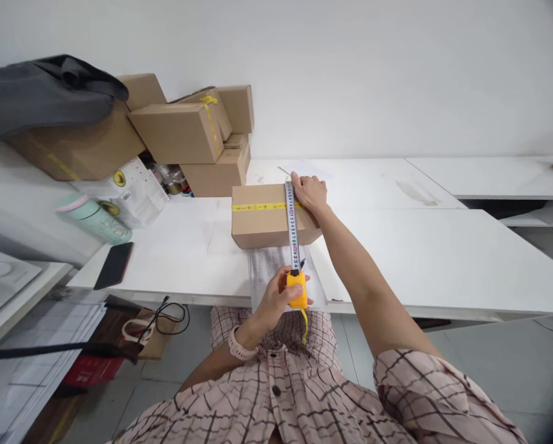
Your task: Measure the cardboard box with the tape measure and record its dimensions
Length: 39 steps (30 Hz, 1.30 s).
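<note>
A yellow tape measure (297,295) is grasped in the left hand (275,297), its case gripped between thumb and fingers near the desk's front edge. The steel blade (292,225) is drawn out across the top of a cardboard carton (260,228), over its yellow printed packing tape (258,207), and past the near edge down to the case. The right hand (311,192) is rested on the carton's far right part, its thumb set beside the blade's far end; whether the blade is pinched there cannot be told. The carton is placed on the white desk (382,259), just beyond a printed sheet (266,266), on which a black pen (303,263) is partly hidden by the blade. At the left, a smartphone (113,265) and a mint-green bottle (95,219) are seen near stacked cartons (174,132).
</note>
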Tool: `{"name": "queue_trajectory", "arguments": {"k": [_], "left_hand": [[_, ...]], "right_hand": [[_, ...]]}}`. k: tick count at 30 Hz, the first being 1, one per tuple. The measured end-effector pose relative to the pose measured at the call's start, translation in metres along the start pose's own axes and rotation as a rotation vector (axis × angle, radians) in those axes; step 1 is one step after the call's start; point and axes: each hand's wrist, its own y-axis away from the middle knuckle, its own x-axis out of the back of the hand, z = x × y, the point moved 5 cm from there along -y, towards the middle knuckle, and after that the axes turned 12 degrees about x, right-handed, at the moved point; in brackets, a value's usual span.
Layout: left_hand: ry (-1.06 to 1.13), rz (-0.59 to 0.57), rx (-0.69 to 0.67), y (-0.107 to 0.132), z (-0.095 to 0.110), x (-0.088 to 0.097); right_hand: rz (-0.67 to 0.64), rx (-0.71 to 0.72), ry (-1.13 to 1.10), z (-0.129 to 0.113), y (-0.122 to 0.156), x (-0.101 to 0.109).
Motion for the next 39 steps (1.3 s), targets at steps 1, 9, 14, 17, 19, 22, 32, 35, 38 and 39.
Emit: {"name": "queue_trajectory", "arguments": {"k": [1,9,14,17,19,22,32,35,38,39], "left_hand": [[-0.003,-0.004,0.000,0.001,-0.001,-0.001],[0.009,0.005,-0.008,0.001,-0.004,-0.007],[-0.005,0.012,-0.018,0.000,-0.007,-0.012],[-0.029,0.020,-0.023,0.003,-0.007,-0.012],[-0.047,0.022,-0.046,0.008,-0.006,-0.008],[-0.081,0.080,-0.191,0.022,0.009,0.009],[-0.017,0.608,-0.654,0.038,0.095,0.109],[0.057,0.591,-0.606,0.029,0.093,0.122],[0.143,0.479,-0.503,0.009,0.090,0.125],[0.162,0.431,-0.467,0.002,0.089,0.124]], "right_hand": [[0.008,0.000,-0.009,0.000,0.000,0.000],[0.037,0.007,-0.004,0.001,0.000,-0.001],[0.019,-0.007,0.026,-0.001,0.001,-0.001],[0.026,-0.003,0.027,0.001,0.001,-0.001],[0.047,-0.008,0.012,0.003,0.001,-0.002],[0.068,-0.024,-0.010,0.008,0.001,-0.002],[0.124,-0.107,-0.158,0.018,0.042,0.014],[0.132,-0.168,-0.205,0.028,0.066,0.020],[0.131,-0.188,-0.226,0.029,0.085,0.023],[0.137,-0.188,-0.239,0.027,0.089,0.024]]}}
